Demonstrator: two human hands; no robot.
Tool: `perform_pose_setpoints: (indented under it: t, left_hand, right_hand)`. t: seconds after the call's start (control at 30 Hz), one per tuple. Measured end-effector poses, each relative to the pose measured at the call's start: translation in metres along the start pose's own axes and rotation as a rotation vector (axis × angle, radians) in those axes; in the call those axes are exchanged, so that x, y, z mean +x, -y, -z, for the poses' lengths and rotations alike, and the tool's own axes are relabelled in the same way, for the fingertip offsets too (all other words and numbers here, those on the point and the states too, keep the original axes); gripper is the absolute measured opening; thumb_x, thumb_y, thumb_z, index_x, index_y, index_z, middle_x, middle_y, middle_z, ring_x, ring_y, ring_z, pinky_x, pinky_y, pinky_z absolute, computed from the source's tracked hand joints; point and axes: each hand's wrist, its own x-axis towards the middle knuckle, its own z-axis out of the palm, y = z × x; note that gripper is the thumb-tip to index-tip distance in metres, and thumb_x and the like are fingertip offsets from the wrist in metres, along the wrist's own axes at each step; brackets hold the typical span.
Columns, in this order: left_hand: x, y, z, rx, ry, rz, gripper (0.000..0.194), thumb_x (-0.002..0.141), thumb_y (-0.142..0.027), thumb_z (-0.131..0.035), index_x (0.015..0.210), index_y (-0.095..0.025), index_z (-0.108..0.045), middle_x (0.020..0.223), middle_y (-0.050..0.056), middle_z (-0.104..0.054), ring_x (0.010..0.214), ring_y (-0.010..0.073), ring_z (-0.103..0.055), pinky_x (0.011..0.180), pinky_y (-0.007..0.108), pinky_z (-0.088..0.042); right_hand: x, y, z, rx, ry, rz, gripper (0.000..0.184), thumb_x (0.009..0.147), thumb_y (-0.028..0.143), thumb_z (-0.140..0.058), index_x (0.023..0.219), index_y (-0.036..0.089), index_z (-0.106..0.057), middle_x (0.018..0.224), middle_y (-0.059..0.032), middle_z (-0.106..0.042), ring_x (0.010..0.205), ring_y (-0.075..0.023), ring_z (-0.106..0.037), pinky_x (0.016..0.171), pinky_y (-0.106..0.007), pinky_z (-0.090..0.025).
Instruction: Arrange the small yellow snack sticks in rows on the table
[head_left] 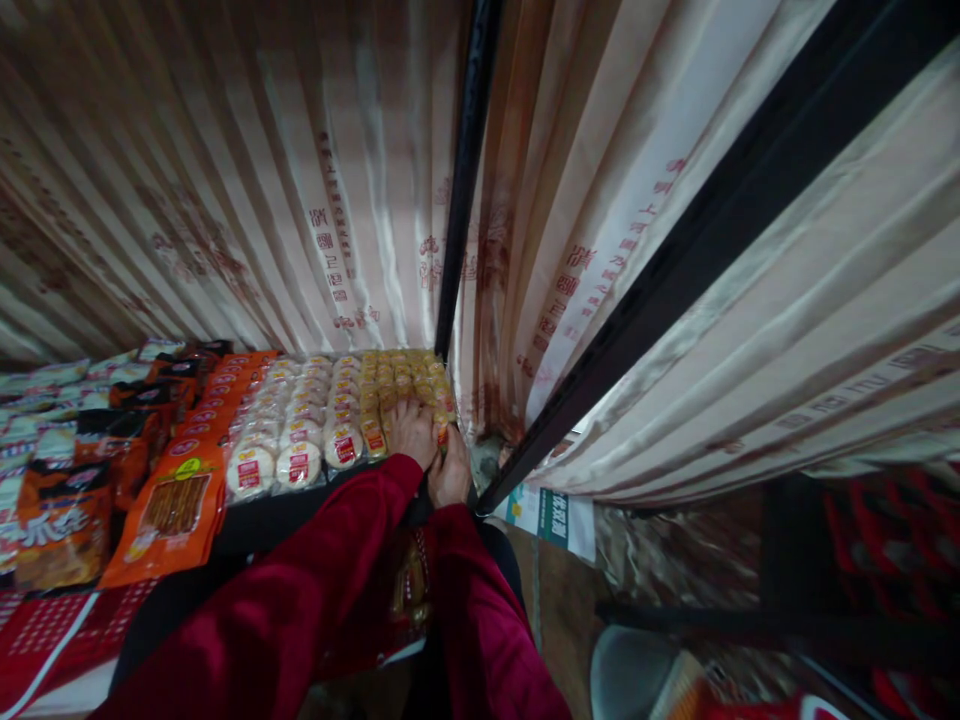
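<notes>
Both my hands are at the right end of a shelf of packaged snacks. My left hand (414, 432) lies with fingers stretched over the rows of yellow-wrapped snack packs (401, 372). Right beside it, my right hand (450, 472) has its fingers closed around the end of a yellow snack pack (441, 432) at the row's outer edge; the fingers partly hide it. To the left stand rows of round white cakes in clear wrap (298, 464). Between my forearms, low down, more yellow packs (411, 585) show in a red container, partly covered by my sleeves.
Orange snack bags (180, 500) and black-topped bags (64, 525) fill the shelf leftward. A red perforated basket (90, 620) is at lower left. Dark metal posts (459, 190) and a slanting post (645, 290) stand before pleated curtains (360, 150). A grey-white bucket-like container (626, 670) sits at lower right.
</notes>
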Motion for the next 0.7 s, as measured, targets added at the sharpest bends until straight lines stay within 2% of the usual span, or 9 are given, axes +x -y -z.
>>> perform_pose_setpoints:
  t: [0.23,0.4,0.6,0.7]
  left_hand:
    - [0.002,-0.001,-0.003,0.018,0.029,-0.045,0.017,0.082,-0.028,-0.047,0.09,-0.017,-0.057,0.1,0.011,-0.058,0.102,0.0254,-0.041,0.087,0.041,-0.032]
    - [0.006,-0.002,-0.003,0.03,0.01,-0.051,0.012,0.08,-0.024,-0.049,0.083,-0.017,-0.058,0.09,0.009,-0.06,0.097,0.0231,-0.047,0.087,0.036,-0.036]
    - [0.022,-0.006,-0.001,-0.211,0.02,0.128,0.008,0.078,-0.018,-0.05,0.083,-0.018,-0.056,0.086,0.004,-0.062,0.078,0.0139,-0.056,0.071,0.024,-0.042]
    - [0.033,-0.008,0.003,-0.284,0.038,0.196,0.006,0.077,-0.018,-0.053,0.082,-0.018,-0.057,0.083,0.003,-0.063,0.075,0.0128,-0.057,0.069,0.023,-0.042]
  right_hand:
    - [-0.001,0.0,0.0,0.031,-0.009,-0.016,0.052,0.076,0.012,-0.038,0.127,0.009,-0.044,0.124,-0.0157,-0.051,0.118,-0.0225,-0.043,0.1,-0.043,-0.037]
    - [-0.005,0.006,0.006,0.008,0.004,0.013,0.051,0.079,0.013,-0.036,0.13,0.007,-0.041,0.13,-0.0172,-0.047,0.124,-0.0224,-0.038,0.102,-0.044,-0.035]
    - [-0.016,0.014,0.017,-0.029,-0.023,0.059,0.048,0.084,0.016,-0.032,0.131,0.008,-0.039,0.134,-0.0162,-0.043,0.128,-0.022,-0.034,0.102,-0.045,-0.035]
    - [-0.016,0.015,0.019,-0.018,-0.014,0.056,0.049,0.084,0.014,-0.03,0.132,0.007,-0.038,0.134,-0.016,-0.043,0.128,-0.0207,-0.034,0.103,-0.043,-0.035]
